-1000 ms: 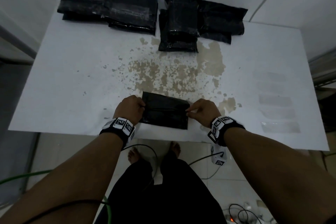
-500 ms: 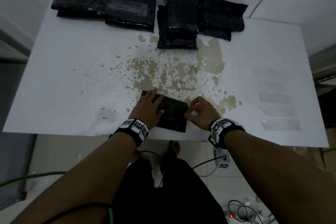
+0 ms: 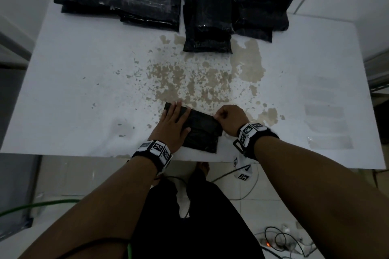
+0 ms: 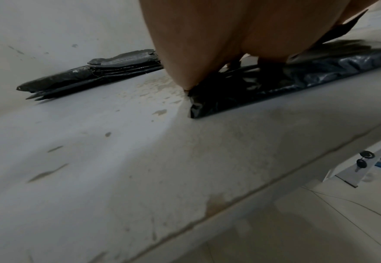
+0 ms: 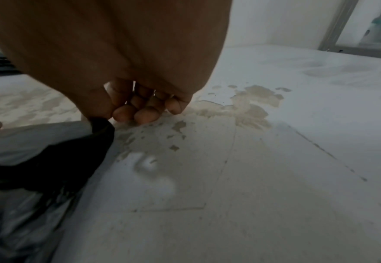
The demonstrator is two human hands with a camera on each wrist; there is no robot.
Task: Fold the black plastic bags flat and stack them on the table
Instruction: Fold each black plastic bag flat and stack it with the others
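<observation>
Crinkled black plastic bag [image 3: 202,130], partly folded, lies at the near edge of the white, paint-chipped tabletop [image 3: 84,82]. Left hand [image 3: 171,126] presses it flat with straight fingers; right hand [image 3: 230,119] pinches its right edge. Only the right wrist view shows that pinch closely, thumb and fingers [image 5: 126,113] closed on a raised black corner. Stacks of folded black bags [image 3: 147,0] sit along the far edge. White tiled floor [image 4: 320,231] lies below.
</observation>
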